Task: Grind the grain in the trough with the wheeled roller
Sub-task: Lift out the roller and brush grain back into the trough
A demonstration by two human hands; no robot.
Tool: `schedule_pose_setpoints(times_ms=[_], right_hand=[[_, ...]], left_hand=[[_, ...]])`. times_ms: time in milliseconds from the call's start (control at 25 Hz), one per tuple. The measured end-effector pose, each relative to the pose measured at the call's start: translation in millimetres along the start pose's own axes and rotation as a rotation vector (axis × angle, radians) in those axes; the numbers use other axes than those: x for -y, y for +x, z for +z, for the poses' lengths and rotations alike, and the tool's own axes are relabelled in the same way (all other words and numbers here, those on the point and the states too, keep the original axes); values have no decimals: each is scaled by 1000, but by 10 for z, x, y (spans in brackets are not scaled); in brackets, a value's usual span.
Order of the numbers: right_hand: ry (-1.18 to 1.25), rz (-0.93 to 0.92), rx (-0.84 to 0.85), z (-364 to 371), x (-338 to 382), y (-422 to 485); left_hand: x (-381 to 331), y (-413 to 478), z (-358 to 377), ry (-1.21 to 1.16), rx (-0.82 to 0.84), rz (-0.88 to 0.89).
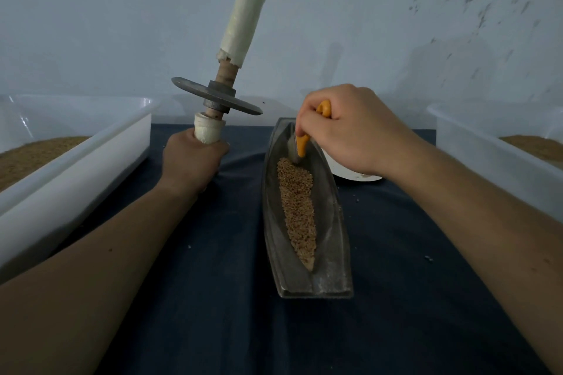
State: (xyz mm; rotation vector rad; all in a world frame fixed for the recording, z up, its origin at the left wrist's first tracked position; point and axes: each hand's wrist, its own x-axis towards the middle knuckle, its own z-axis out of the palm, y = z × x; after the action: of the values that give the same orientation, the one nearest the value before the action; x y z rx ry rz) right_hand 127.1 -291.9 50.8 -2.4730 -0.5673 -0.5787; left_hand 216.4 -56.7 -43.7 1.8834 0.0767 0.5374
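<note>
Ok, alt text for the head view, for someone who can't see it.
The left hand holds the roller nearly upright by its lower handle, while the right hand grips an orange-handled tool at the far end of the trough, which holds grain. A left tub and a right tub, both white, flank it on a dark cloth.

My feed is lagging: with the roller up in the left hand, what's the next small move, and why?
Probably lift the orange-handled tool clear of the trough: the right hand holds it in the far end against the grain, blocking the roller that the left hand holds raised.
</note>
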Motion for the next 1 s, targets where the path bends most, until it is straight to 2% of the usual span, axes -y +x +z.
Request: schedule_pose_setpoints(times_ms=[80,240,440,640,800,920,1000], right_hand=[[17,-3,-24,21,65,-23],[-111,-33,121,87,161,-48],[-62,-18,-4,17,183,-33],[-105,18,84,71,143,-35],[-44,57,-13,47,84,-16],[-103,95,79,71,79,-49],[-61,114,108,-21,92,-50]], left_hand=[[0,-3,3,5,-4,-1],[-6,-13,6,5,-3,-3],[-14,-11,7,6,5,-5],[-16,-19,0,14,9,4],[-32,-19,-5,6,11,1],[-42,-31,-11,2,12,-1],[-48,-42,-16,0,17,-1]])
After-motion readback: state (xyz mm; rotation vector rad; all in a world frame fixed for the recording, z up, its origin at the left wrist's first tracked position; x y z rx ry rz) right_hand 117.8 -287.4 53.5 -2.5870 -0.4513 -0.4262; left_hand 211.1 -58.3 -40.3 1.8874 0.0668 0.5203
